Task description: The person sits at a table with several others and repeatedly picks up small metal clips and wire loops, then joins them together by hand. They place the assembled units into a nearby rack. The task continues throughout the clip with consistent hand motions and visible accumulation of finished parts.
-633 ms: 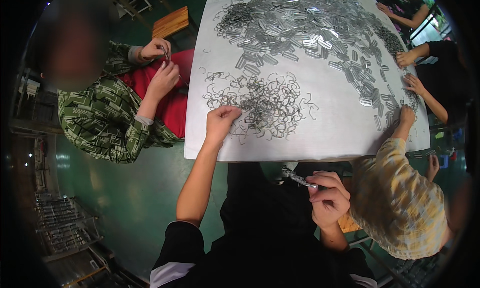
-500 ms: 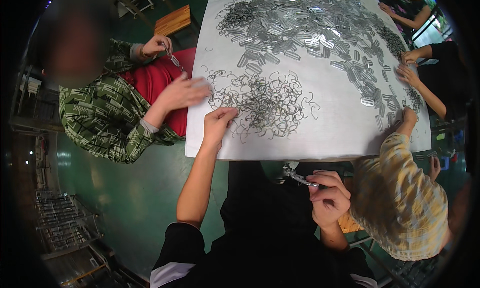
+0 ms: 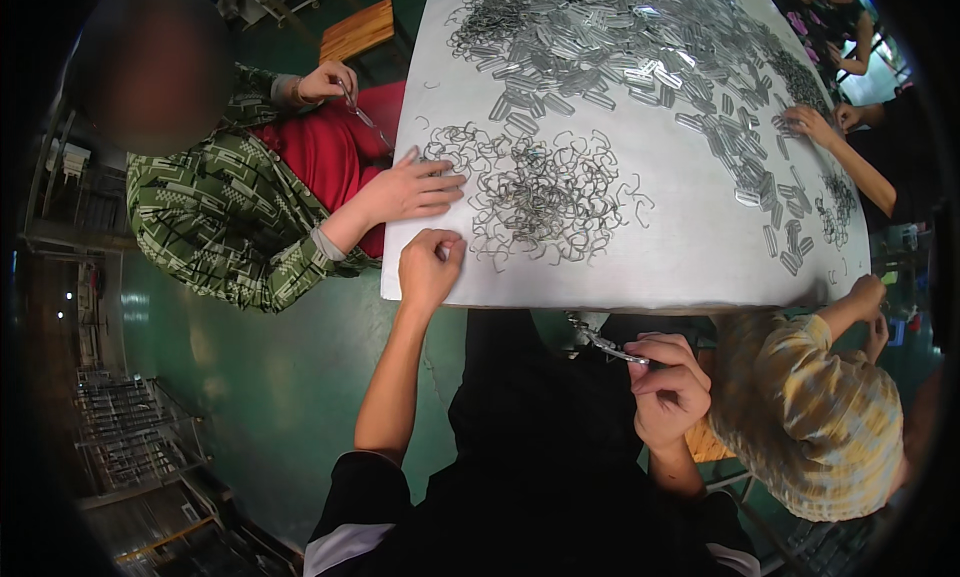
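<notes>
My left hand (image 3: 430, 269) is closed above the near left corner of the white table, just beside a loose pile of bent wire hooks (image 3: 545, 197). Its fingertips are pressed together; anything between them is hidden. In front of my body, below the table's near edge, my right hand (image 3: 672, 389) pinches the end of a shiny metal chain (image 3: 608, 347) of small linked pieces. The chain's far end hangs off to the left and is hard to make out. Flat slotted metal plates (image 3: 640, 37) lie heaped farther back on the table.
At left, a person's hand (image 3: 415, 189) spreads over the hook pile's edge; their other hand (image 3: 328, 81) holds linked metal pieces. A person in a plaid shirt (image 3: 810, 407) sits close on my right. More hands (image 3: 812, 125) work along the right edge. A wooden stool (image 3: 358, 29) stands beyond.
My left hand has drawn back from the hooks toward me. The left person's hand has come forward onto the hooks, and the plaid-shirted person's hand has left the tabletop. My right hand keeps its grip.
</notes>
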Demonstrator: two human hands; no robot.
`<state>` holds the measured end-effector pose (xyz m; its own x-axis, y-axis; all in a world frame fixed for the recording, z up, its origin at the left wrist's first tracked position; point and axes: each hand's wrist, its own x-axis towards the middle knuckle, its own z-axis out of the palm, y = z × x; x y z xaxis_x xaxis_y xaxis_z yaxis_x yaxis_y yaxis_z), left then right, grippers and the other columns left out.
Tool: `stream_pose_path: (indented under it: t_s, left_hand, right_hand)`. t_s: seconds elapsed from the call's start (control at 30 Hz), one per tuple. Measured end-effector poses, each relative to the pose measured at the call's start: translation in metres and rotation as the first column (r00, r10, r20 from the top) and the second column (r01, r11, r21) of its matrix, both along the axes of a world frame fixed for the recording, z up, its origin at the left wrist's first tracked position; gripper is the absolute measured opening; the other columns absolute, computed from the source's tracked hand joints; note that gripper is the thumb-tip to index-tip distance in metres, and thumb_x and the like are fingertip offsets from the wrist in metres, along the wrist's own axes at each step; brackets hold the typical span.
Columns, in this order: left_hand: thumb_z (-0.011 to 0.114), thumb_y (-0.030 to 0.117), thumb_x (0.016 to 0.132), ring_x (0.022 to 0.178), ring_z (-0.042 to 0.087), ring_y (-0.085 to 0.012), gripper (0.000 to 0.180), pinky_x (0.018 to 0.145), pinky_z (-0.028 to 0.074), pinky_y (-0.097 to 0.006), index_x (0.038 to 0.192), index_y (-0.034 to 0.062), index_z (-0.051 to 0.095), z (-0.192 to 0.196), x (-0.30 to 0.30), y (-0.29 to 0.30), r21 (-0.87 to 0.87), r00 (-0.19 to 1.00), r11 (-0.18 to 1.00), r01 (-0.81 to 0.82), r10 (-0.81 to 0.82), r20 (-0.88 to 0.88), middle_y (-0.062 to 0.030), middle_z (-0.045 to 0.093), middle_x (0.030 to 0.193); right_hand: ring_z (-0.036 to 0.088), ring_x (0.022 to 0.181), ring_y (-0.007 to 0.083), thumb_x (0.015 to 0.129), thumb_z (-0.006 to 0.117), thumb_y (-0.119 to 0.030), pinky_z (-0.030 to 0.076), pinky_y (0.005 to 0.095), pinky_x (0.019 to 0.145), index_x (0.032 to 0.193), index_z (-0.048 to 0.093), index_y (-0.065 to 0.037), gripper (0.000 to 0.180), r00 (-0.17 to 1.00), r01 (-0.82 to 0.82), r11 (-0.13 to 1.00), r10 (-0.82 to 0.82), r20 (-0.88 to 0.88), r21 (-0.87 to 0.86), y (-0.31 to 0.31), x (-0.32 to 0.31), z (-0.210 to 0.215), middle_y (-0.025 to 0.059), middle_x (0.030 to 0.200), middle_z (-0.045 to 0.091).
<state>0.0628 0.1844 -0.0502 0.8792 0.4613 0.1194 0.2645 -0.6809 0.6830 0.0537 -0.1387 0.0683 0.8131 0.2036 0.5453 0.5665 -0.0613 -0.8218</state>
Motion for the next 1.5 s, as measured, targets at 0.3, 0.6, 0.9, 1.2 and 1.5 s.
stream_pose_path:
  t_s: [0.3,0.6,0.9,1.2,1.5]
  left_hand:
    - [0.071,0.011,0.083,0.078,0.064,-0.0313,0.009,0.071,0.051,-0.042,0.086,0.0032,0.067,-0.002,0.015,-0.010,0.242,0.985,0.956,0.168,-0.153,-0.082,-0.0124,0.064,0.084]
    - [0.065,0.009,0.086,0.084,0.064,-0.0374,0.007,0.074,0.051,-0.047,0.086,0.0026,0.061,-0.004,0.026,-0.010,0.268,0.966,0.933,0.241,-0.203,-0.163,-0.0167,0.063,0.089]
    - [0.068,0.013,0.086,0.078,0.065,-0.0354,0.014,0.073,0.051,-0.044,0.086,-0.0004,0.063,0.002,0.032,-0.007,0.123,0.963,0.965,0.231,-0.208,-0.172,-0.0191,0.067,0.085]
    - [0.067,0.007,0.088,0.073,0.064,-0.0290,0.009,0.068,0.051,-0.039,0.093,0.0000,0.066,0.018,0.026,-0.010,0.129,0.978,0.970,0.207,-0.210,0.012,-0.0159,0.066,0.083]
    - [0.066,-0.001,0.091,0.077,0.057,-0.0087,0.003,0.065,0.049,-0.026,0.093,-0.0004,0.064,0.089,-0.032,-0.080,-0.794,0.970,0.557,0.243,-0.132,0.204,-0.0032,0.061,0.086]
  right_hand:
    - [0.067,0.081,0.0298,0.078,0.074,0.010,0.054,0.0357,0.073,0.074,0.061,-0.004,0.019,1.000,0.005,1.000,-0.005,0.015,0.012,-0.002,-0.004,0.001,0.0145,0.089,0.073]
    - [0.067,0.081,0.0293,0.076,0.074,0.012,0.053,0.0349,0.072,0.075,0.062,-0.003,0.019,1.000,-0.005,1.000,0.004,0.018,0.014,-0.003,-0.007,-0.003,0.0148,0.090,0.073]
    - [0.067,0.081,0.0282,0.074,0.074,0.014,0.053,0.0332,0.071,0.074,0.062,-0.003,0.020,1.000,-0.004,1.000,0.004,0.018,0.008,-0.004,-0.010,-0.006,0.0144,0.091,0.073]
    - [0.068,0.082,0.0282,0.074,0.074,0.013,0.053,0.0334,0.071,0.075,0.062,-0.002,0.020,1.000,-0.019,1.000,0.019,0.017,0.010,-0.004,-0.013,-0.005,0.0144,0.093,0.073]
    - [0.066,0.078,0.0251,0.075,0.075,0.012,0.050,0.0321,0.066,0.073,0.065,-0.002,0.017,1.000,0.007,1.000,-0.007,-0.011,-0.012,0.003,-0.013,-0.007,0.0137,0.092,0.073]
